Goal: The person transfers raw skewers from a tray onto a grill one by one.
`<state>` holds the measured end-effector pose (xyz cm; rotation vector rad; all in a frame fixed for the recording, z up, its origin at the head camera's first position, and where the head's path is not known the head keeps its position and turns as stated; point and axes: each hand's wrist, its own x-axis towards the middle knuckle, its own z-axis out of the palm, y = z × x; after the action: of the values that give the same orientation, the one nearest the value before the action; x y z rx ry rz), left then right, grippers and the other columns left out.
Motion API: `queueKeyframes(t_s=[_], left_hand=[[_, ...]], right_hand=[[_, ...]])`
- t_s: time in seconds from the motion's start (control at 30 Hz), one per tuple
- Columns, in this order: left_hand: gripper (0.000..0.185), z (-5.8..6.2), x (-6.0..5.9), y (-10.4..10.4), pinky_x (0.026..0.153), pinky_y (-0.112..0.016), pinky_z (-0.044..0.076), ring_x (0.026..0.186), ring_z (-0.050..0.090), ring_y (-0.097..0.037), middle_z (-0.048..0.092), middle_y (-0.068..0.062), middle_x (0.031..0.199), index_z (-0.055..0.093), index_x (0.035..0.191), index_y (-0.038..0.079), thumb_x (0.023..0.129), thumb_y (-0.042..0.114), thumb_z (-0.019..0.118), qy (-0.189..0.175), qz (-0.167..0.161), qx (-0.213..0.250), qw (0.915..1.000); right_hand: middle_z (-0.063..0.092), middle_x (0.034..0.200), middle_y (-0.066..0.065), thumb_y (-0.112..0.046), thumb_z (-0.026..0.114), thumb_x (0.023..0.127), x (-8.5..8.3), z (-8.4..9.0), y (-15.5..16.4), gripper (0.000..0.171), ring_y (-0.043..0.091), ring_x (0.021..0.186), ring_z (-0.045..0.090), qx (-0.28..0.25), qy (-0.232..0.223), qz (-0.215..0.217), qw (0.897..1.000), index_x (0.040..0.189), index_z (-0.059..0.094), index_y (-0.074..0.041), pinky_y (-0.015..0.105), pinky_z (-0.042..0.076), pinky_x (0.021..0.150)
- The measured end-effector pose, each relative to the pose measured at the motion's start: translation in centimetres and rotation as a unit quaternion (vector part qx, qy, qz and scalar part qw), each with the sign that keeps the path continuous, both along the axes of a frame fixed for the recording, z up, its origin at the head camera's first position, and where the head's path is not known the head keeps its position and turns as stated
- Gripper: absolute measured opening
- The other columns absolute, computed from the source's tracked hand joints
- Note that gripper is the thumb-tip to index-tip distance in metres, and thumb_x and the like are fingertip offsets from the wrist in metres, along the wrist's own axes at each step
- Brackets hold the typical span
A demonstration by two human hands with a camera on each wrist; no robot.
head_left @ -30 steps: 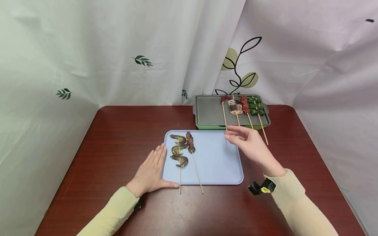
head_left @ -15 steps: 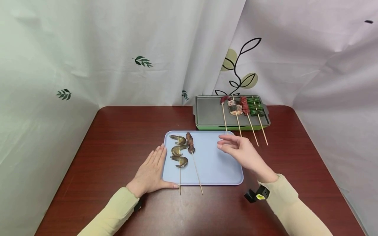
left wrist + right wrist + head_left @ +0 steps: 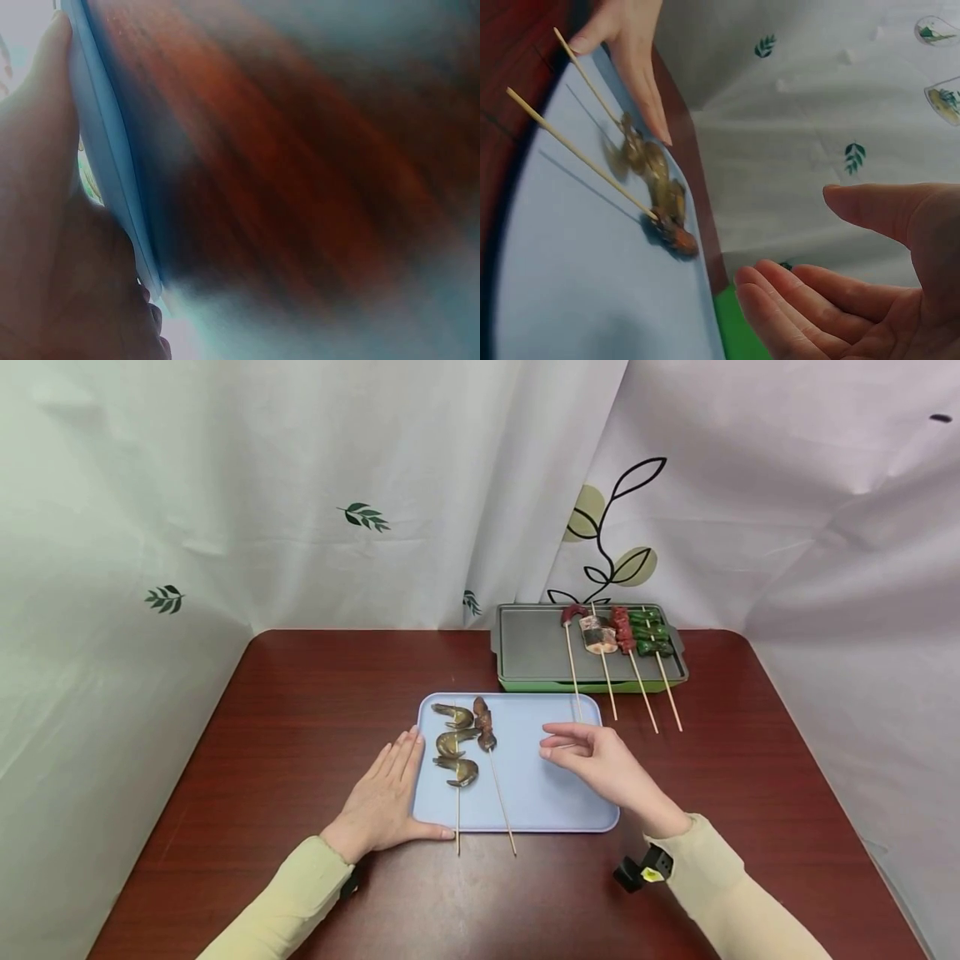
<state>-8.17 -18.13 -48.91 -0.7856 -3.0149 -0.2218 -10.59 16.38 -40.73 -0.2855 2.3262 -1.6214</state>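
A light blue tray [image 3: 547,797] lies on the dark red table [image 3: 300,710]. On its left part lie a shrimp skewer [image 3: 453,747] and a dark meat skewer [image 3: 484,727], with their sticks pointing toward me. My left hand [image 3: 386,785] rests flat on the table, and its thumb side touches the tray's left edge [image 3: 112,172]. My right hand [image 3: 558,739] hovers over the tray's right half with loosely bent fingers and holds nothing. In the right wrist view the right hand [image 3: 787,236] is empty, with the shrimp skewer [image 3: 641,157] and the left hand [image 3: 630,52] beyond it.
A grey griddle pan [image 3: 528,647] with a green base stands at the back right. Several skewers [image 3: 622,631] of meat, fish and green peppers lie on its right part, and their sticks overhang toward the tray. White leaf-print curtains surround the table.
My right hand has drawn back from the griddle's skewer sticks, moving left and toward me over the tray. The left hand and the tray's skewers have stayed still.
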Motion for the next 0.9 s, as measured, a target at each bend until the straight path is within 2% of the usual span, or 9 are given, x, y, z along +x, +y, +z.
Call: queueKeyframes(t_s=[0.27, 0.5, 0.63, 0.9], left_hand=[[0.143, 0.3, 0.0, 0.2, 0.121, -0.048, 0.020, 0.151, 0.021, -0.037, 0.019, -0.028, 0.164, 0.025, 0.155, -0.012, 0.066, 0.096, 0.054, -0.004, 0.002, -0.003, 1.0000], [0.144, 0.1, -0.1, 0.1, 0.122, -0.045, 0.016, 0.152, 0.017, -0.034, 0.015, -0.026, 0.165, 0.021, 0.157, -0.010, 0.067, 0.099, 0.048, -0.011, 0.006, -0.016, 0.9998], [0.143, 0.6, -0.1, 0.2, 0.122, -0.046, 0.018, 0.152, 0.019, -0.036, 0.016, -0.027, 0.164, 0.022, 0.156, -0.011, 0.067, 0.096, 0.053, -0.015, 0.006, -0.018, 0.9997], [0.142, 0.1, 0.0, 0.1, 0.121, -0.047, 0.020, 0.150, 0.022, -0.037, 0.018, -0.027, 0.164, 0.024, 0.155, -0.012, 0.067, 0.096, 0.053, -0.002, 0.003, 0.002, 1.0000]], right_hand=[[0.074, 0.111, 0.014, -0.011, 0.069, 0.097, 0.8, -2.0, -1.3, 0.044, 0.023, 0.104, 0.071, -0.013, -0.032, 0.029, 0.999, 0.133, 0.060, 0.011, 0.033, 0.055, 0.088], [0.074, 0.109, 0.016, -0.013, 0.070, 0.096, 1.7, -3.8, -2.5, 0.046, 0.024, 0.103, 0.071, -0.040, -0.062, 0.043, 0.996, 0.131, 0.059, 0.015, 0.030, 0.055, 0.089], [0.074, 0.108, 0.015, -0.014, 0.070, 0.096, 2.2, -4.4, -3.0, 0.046, 0.022, 0.103, 0.070, -0.048, -0.079, 0.052, 0.994, 0.130, 0.060, 0.015, 0.028, 0.054, 0.088], [0.072, 0.112, 0.020, -0.015, 0.070, 0.096, 2.7, -5.2, -3.5, 0.050, 0.021, 0.102, 0.070, -0.091, -0.126, 0.058, 0.986, 0.133, 0.056, 0.016, 0.033, 0.057, 0.088]])
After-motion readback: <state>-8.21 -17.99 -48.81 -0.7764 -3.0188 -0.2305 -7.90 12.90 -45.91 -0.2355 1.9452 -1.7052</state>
